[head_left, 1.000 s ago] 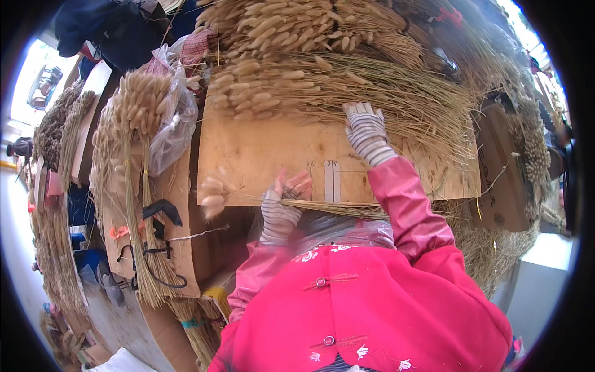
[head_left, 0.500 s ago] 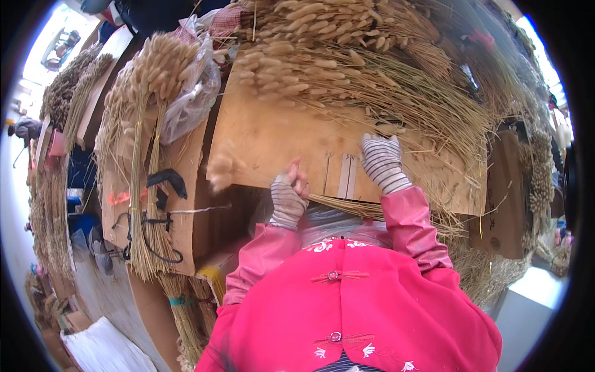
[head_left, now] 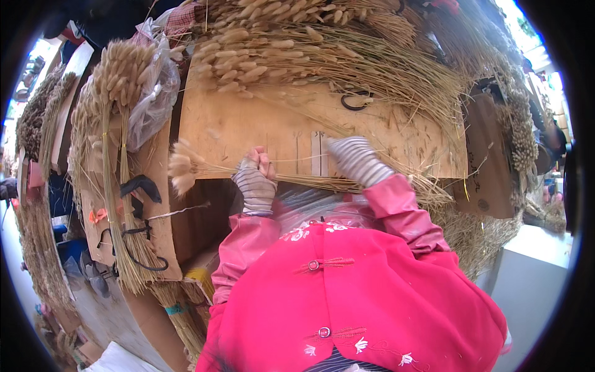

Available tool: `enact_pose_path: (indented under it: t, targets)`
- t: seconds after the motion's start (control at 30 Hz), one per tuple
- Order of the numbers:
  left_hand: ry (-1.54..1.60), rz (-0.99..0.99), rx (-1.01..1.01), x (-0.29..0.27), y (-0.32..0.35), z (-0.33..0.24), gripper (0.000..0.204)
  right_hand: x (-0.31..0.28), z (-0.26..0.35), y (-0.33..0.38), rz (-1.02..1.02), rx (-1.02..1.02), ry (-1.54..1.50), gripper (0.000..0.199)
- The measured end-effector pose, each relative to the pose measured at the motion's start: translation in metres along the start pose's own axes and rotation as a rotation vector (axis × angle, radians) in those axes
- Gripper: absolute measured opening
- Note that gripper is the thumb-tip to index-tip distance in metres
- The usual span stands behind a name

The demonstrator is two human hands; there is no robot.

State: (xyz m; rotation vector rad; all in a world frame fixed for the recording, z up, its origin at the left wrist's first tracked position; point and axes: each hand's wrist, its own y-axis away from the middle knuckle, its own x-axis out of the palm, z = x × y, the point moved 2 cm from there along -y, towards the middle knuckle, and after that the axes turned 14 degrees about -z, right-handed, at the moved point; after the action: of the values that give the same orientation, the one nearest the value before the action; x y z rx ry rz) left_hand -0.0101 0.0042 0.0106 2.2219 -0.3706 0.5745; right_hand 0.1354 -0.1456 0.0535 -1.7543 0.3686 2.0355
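My left hand [head_left: 255, 175], in a striped fingerless glove, is closed around a bunch of dried bunny-tail grass [head_left: 184, 166] at the near edge of the wooden board [head_left: 238, 127]. Its fluffy heads point left, and the stems [head_left: 319, 181] run rightward beneath my right hand [head_left: 356, 160]. That hand, gloved alike, is bent over the board with its fingers blurred and partly hidden. A single thin grass stem [head_left: 297, 160] stretches from my left fingers to my right ones, which seem closed on it. Beyond them a large pile of bunny-tail grass [head_left: 266, 56] covers the far side.
A black elastic band [head_left: 356, 101] lies by the pile. To the left, tied bunches [head_left: 127, 80] lean on a cardboard box [head_left: 158, 235], beside a clear plastic bag [head_left: 152, 102]. Another cardboard box [head_left: 486, 155] stands at the right. Loose stems [head_left: 427, 186] overhang the board's right front edge.
My right hand has drawn back from the pile toward my left hand, uncovering the black band. A thin stem now spans the two hands. The left hand keeps the bunch. The view has shifted.
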Motion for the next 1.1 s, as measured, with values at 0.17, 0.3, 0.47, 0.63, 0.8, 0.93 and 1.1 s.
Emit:
enact_pose_path:
  t: [0.17,0.3,0.47,0.63,0.8,0.93,1.1]
  targets:
    - [0.029,-0.100,0.052,-0.003,-0.004,-0.005,0.026,-0.042,-0.097,0.051,-0.037,0.405,0.389,0.019]
    - [0.042,-0.117,0.037,0.001,-0.005,-0.002,0.027,-0.068,-0.132,0.076,0.189,0.804,0.630,0.047]
    - [0.071,0.093,0.013,0.007,-0.002,-0.006,0.027,-0.080,-0.085,0.034,-0.075,0.468,0.244,0.038]
    - [0.166,0.126,-0.063,0.004,-0.001,-0.008,0.022,-0.027,0.020,-0.002,0.088,0.016,-0.330,0.028]
    - [0.205,0.137,-0.073,-0.005,-0.010,-0.008,0.021,-0.010,0.057,-0.011,-0.173,-0.061,0.152,0.015]
    - [0.190,0.200,-0.050,-0.008,-0.015,-0.006,0.024,-0.027,0.056,-0.013,-0.284,-0.045,0.277,0.016]
    - [0.180,0.130,-0.051,-0.011,-0.017,-0.003,0.025,-0.032,0.040,-0.004,-0.178,-0.138,0.048,0.016]
